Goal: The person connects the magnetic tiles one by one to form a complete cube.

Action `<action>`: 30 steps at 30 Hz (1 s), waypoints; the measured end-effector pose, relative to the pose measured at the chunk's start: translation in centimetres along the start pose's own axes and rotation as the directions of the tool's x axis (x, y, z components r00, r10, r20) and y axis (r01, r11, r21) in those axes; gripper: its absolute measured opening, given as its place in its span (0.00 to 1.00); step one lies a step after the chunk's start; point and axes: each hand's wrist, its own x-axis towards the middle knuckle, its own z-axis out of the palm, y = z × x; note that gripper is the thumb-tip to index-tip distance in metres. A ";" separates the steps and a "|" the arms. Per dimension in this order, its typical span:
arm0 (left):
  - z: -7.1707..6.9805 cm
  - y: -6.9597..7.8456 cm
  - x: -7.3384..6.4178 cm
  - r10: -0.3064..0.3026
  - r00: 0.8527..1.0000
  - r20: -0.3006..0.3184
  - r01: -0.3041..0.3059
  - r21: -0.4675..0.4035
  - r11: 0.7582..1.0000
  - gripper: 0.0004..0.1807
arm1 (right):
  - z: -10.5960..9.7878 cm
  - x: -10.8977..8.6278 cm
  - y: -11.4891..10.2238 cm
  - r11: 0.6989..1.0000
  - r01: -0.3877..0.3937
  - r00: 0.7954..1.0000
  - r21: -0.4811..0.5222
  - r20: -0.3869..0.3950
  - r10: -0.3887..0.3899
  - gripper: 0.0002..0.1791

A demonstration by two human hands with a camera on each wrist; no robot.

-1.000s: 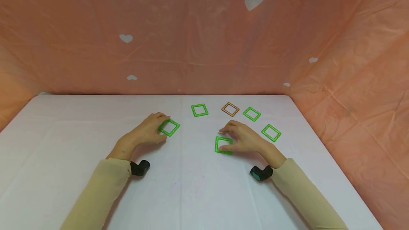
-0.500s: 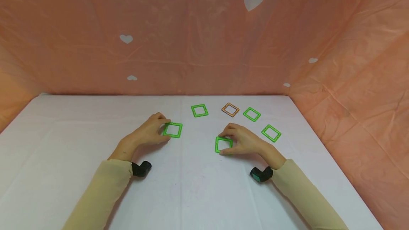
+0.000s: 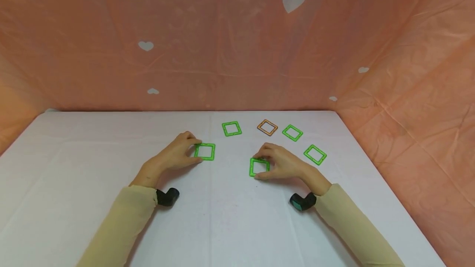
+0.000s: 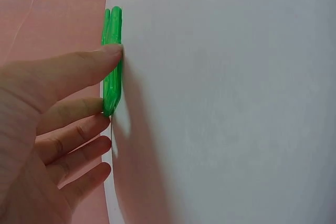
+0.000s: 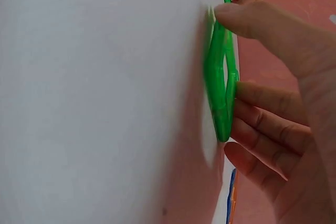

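My left hand pinches a green magnetic tile, an open square frame, by its near and far edges. In the left wrist view, the thumb presses one edge of this tile and fingertips meet the opposite side. To the right, my right hand holds a second green magnetic tile between thumb and fingers. This second tile appears edge-on in the right wrist view, close above the white surface. A gap separates the two held tiles.
Toward the back of the white table lie an orange tile and three green ones: one tile left of it, another tile just right, and a tile farther right. An orange cloth rises behind.
The left tile has turned square to me and shifted right with my left hand. My right thumb and fingers have closed onto the right tile, which has barely moved.
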 end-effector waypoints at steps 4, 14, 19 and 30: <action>0.1 0.2 0.0 0.002 1.000 0.000 -0.002 0.001 1.000 0.28 | 0.0 0.2 0.1 0.999 0.004 1.000 0.039 -0.027 -0.003 0.26; 0.8 0.5 0.6 -0.003 1.000 -0.011 0.003 -0.022 1.000 0.29 | -0.1 1.1 0.3 0.994 0.035 0.990 0.106 -0.141 -0.020 0.25; 0.9 0.8 0.7 -0.007 1.000 -0.011 0.006 -0.026 1.000 0.29 | -0.1 1.3 0.3 0.991 0.043 0.986 0.123 -0.168 -0.022 0.26; 1.1 1.4 1.1 0.002 1.000 -0.020 -0.002 -0.025 1.000 0.28 | -0.2 1.9 0.2 0.984 0.064 0.978 0.168 -0.209 -0.028 0.29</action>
